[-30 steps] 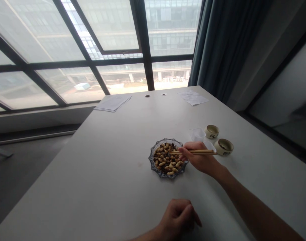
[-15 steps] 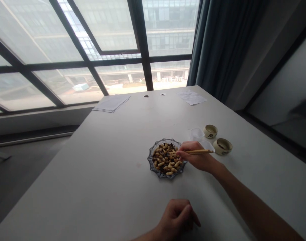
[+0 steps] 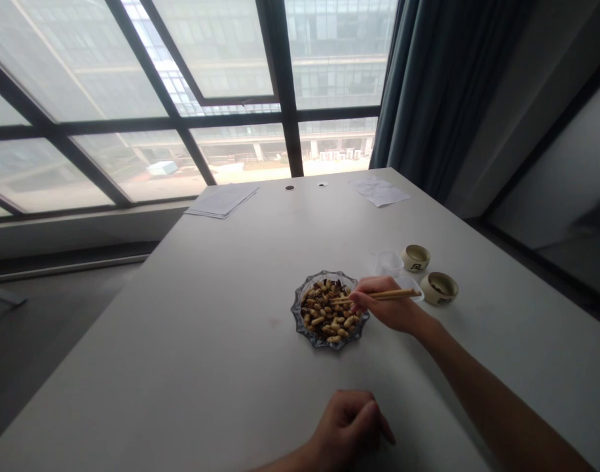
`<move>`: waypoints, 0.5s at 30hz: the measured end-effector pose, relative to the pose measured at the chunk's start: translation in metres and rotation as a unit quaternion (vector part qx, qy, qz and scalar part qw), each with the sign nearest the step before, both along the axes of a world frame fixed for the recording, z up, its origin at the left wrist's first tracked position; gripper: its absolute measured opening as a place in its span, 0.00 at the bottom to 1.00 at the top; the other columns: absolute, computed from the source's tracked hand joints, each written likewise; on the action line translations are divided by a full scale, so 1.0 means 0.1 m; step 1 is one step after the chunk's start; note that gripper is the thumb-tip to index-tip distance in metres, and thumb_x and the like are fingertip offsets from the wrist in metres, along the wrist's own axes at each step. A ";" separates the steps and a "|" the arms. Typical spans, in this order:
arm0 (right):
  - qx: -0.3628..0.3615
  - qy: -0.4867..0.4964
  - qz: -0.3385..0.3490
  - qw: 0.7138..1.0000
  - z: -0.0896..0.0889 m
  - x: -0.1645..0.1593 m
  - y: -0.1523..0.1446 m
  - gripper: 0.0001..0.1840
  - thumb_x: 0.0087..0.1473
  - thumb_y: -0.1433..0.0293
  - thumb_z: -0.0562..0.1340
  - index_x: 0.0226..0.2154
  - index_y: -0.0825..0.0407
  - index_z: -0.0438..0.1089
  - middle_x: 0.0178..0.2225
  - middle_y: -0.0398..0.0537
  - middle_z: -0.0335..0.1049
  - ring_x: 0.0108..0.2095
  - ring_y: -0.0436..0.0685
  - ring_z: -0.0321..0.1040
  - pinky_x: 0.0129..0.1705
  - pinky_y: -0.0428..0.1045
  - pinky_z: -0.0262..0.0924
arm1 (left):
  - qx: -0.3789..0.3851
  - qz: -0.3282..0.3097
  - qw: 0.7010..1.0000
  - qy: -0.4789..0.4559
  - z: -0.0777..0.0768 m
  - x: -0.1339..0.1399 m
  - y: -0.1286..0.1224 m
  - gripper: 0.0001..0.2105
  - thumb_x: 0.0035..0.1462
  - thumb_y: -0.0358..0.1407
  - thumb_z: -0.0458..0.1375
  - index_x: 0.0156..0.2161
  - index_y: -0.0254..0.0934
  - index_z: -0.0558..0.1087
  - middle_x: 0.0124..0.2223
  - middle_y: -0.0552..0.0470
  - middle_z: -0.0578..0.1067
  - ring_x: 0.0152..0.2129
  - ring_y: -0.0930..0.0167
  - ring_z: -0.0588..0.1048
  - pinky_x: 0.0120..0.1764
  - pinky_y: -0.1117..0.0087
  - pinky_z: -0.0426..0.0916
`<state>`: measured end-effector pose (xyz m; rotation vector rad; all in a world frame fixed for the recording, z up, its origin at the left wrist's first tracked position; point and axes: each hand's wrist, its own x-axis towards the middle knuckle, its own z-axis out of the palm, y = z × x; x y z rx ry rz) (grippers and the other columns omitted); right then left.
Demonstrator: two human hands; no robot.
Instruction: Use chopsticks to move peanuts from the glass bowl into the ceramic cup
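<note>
A pair of wooden chopsticks [image 3: 391,294] is held in my right hand [image 3: 381,303], whose fingers close around them. Their tips reach among the peanuts [image 3: 324,319] in a scalloped glass bowl [image 3: 302,333]; darker, smaller pieces lie mixed with the nuts. Whether the tips pinch a piece is too small to tell. My left hand [image 3: 349,419] rests on the table nearer to me, loosely curled, with nothing visible in it.
Right of the bowl stand two cream cups with dark markings, the far cup [image 3: 416,258] and the near cup [image 3: 440,289]. A clear plastic container [image 3: 389,263] and a second clear container [image 3: 412,286] sit beside them. Paper sheets [image 3: 223,200] lie on the white table [image 3: 182,341].
The chopsticks have tilted slightly and their spacing looks a little different, the tips still among the peanuts. My left hand stays in place. The whole view has shifted slightly.
</note>
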<state>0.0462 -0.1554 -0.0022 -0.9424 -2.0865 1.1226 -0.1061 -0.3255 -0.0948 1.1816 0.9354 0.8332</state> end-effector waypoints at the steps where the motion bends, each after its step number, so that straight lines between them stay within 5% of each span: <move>1: -0.002 -0.001 -0.002 1.000 -0.01 0.00 0.00 0.25 0.66 0.52 0.61 0.29 0.54 0.79 0.29 0.50 0.79 0.30 0.55 0.75 0.33 0.48 0.67 | 0.000 0.000 1.000 0.000 0.00 0.00 0.00 0.43 0.58 0.71 0.49 0.26 0.29 0.82 0.19 0.53 0.64 0.16 0.75 0.63 0.23 0.73 0.55; 15: -0.092 0.056 -0.042 0.993 -0.09 0.01 0.02 0.23 0.60 0.52 0.66 0.27 0.55 0.77 0.27 0.52 0.81 0.30 0.60 0.80 0.32 0.50 0.74 | 0.015 -0.011 1.000 0.018 0.00 0.00 0.01 0.45 0.58 0.72 0.46 0.27 0.29 0.82 0.18 0.52 0.64 0.18 0.74 0.64 0.25 0.73 0.56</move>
